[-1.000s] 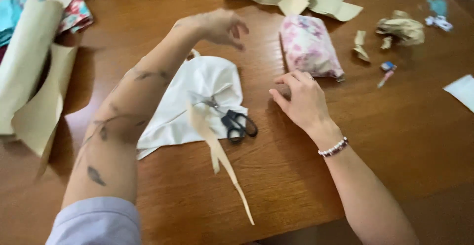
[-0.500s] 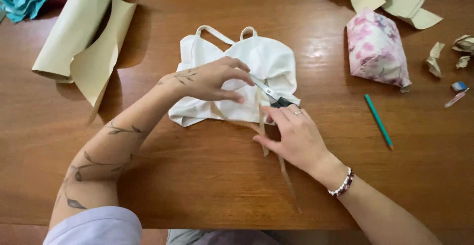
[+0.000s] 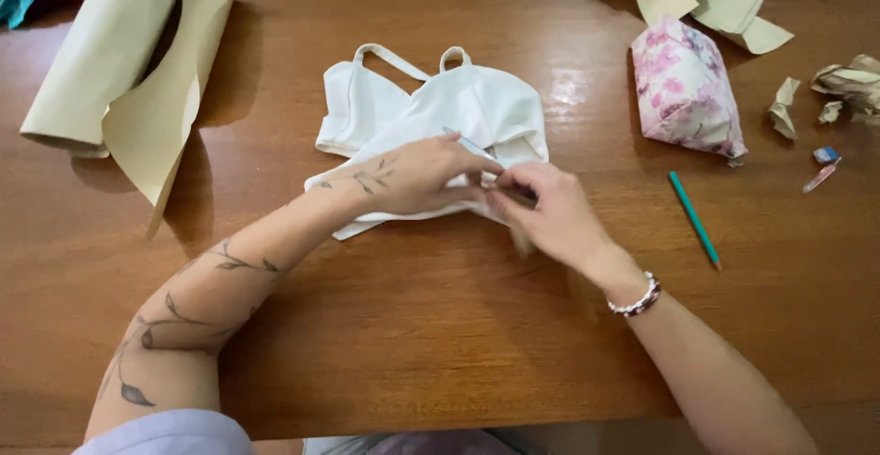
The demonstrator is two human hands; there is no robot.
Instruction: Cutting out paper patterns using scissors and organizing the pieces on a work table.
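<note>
Lying under both hands' fingers (image 3: 477, 173): white top (image 3: 477, 102)

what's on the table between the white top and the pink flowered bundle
Nothing: in the head view, only bare wooden table separates the white top from the pink flowered bundle. The green pencil lies lower, below the bundle.

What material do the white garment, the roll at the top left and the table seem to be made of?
White garment: soft matte fabric, probably stretch knit; it folds limply and has straps.
Beige roll: stiff matte paper, judging by its curl and cut edge.
Table: varnished wood or veneer, with visible grain and glare.
</note>
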